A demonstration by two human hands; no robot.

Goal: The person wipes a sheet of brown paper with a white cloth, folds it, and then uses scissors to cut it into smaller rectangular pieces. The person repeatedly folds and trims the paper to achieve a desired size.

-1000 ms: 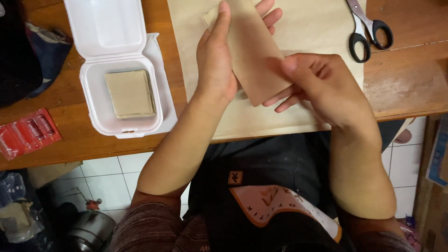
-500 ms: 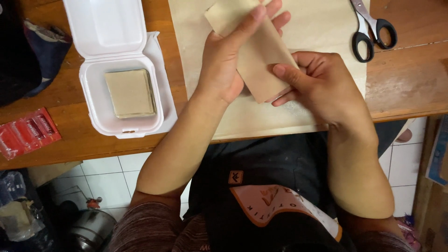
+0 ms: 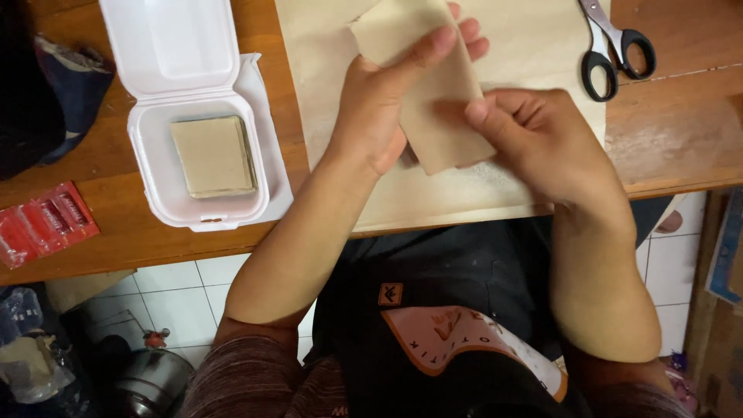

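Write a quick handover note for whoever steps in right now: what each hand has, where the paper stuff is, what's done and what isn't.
Left hand and right hand both grip one folded tan paper piece above the large tan sheet on the wooden table.
Done: a stack of tan squares lies in the open white foam box.
Left: the held piece is not in the box. Scissors lie untouched at the right.

Left hand (image 3: 383,116) raised, palm side down, fingers extended up and right, thumb tucked under; pinches flat tan sheet. Right hand (image 3: 542,143) close beside, knuckles up, fingers curled inward, fingertips (image 3: 478,112) pressing on same sheet. Both forearms bare, angled inward from elbows, wrists near each other.
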